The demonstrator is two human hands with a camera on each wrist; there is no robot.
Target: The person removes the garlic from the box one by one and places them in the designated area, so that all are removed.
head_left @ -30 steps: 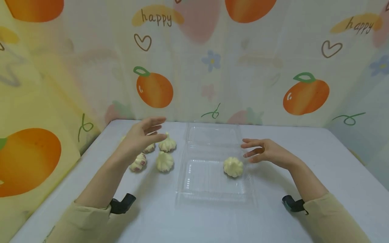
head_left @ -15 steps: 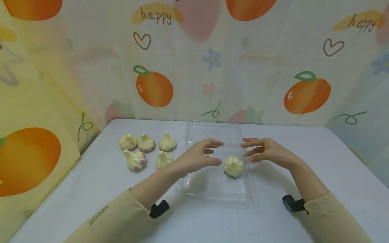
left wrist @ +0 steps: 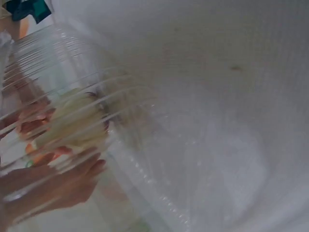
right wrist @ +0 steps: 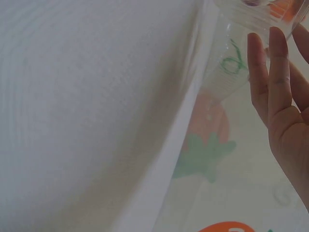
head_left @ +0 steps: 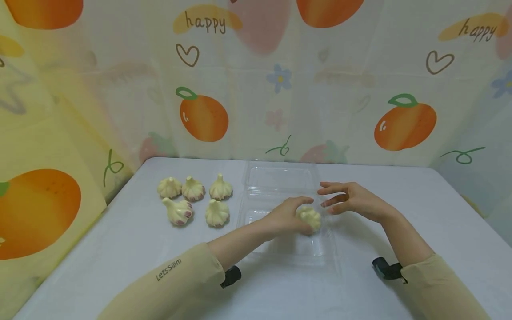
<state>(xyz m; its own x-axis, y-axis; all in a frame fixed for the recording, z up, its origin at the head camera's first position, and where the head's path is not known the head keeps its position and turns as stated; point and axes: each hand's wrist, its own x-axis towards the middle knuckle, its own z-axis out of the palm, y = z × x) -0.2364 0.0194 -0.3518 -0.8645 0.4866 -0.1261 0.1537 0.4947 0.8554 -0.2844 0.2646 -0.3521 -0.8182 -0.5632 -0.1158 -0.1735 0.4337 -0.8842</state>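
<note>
A pale garlic bulb (head_left: 310,217) sits in the right side of a clear plastic clamshell box (head_left: 280,255), whose lid lies folded back. My left hand (head_left: 286,215) reaches over the box, thumb and fingers spread around the bulb. A narrow gap shows between the index finger and the bulb; thumb contact is unclear. Through the ribbed plastic, the left wrist view shows the same bulb (left wrist: 75,121) beside the hand's fingers (left wrist: 79,181). My right hand (head_left: 354,202) hovers just right of the box, fingers loosely bent, holding nothing; its fingers (right wrist: 279,67) show in the right wrist view.
Several garlic bulbs (head_left: 179,212) stand in two loose rows left of the box. A white cloth (head_left: 380,302) covers the table. Behind it hangs a printed curtain (head_left: 336,66). Black wrist cameras (head_left: 386,269) jut out below the sleeves.
My left hand has swept from above the left-hand garlic bulbs rightward to the bulb in the box, its thumb and index finger spreading around it. My right hand has stayed in place.
</note>
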